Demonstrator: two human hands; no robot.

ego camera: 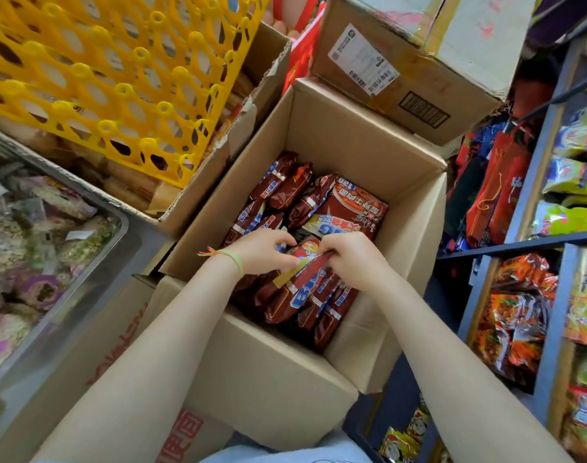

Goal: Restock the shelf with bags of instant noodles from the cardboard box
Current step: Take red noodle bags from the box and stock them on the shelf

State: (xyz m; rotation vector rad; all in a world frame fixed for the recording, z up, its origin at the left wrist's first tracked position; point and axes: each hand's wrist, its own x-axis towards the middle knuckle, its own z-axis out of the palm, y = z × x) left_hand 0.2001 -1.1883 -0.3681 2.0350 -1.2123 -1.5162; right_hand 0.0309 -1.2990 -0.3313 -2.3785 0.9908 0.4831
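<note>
Head view: 1 open cardboard box (415,228) holds dark-red noodle bags, exact count unclear as they overlap. 2 hands reach inside, left hand (263,250) and right hand (350,259) each with a grip clenched on the top edge of 1 upright noodle bag (304,262) near the box's near side. 1 blue shelf (549,242) of packets stands at right; 1 yellow crate (111,71) lies upper left.

Matt cardboard box (319,135) — glossy plastic bags (349,208).
</note>
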